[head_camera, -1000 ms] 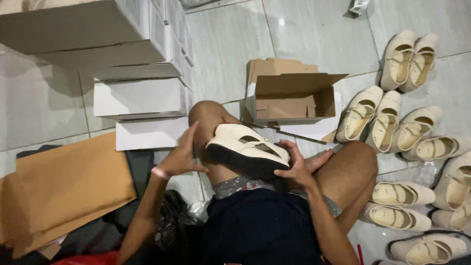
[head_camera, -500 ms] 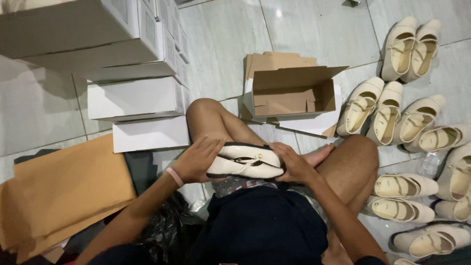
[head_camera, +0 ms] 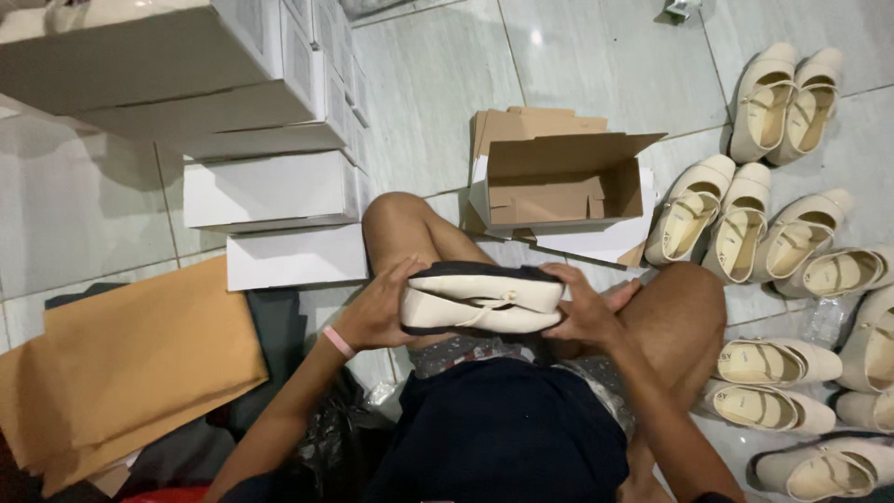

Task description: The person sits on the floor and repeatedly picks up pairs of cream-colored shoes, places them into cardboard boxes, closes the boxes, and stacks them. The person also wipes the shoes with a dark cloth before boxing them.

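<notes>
I sit cross-legged on a tiled floor. Both hands hold a cream shoe with a black sole (head_camera: 480, 300) sideways over my lap. My left hand (head_camera: 377, 312), with a pink band at the wrist, grips one end of it. My right hand (head_camera: 587, 307) wraps the other end, fingers curled over the sole edge. The shoe lies on its side with its strap facing me.
An open brown cardboard box (head_camera: 559, 186) stands just beyond my knees. White shoe boxes (head_camera: 270, 191) are stacked at the far left. Several cream shoes (head_camera: 745, 224) lie in pairs on the right. Flat brown cardboard (head_camera: 130, 359) lies on the left.
The shoe has been turned from upper-side up onto its side and brought lower, closer to my lap. Both hands have kept their hold on it.
</notes>
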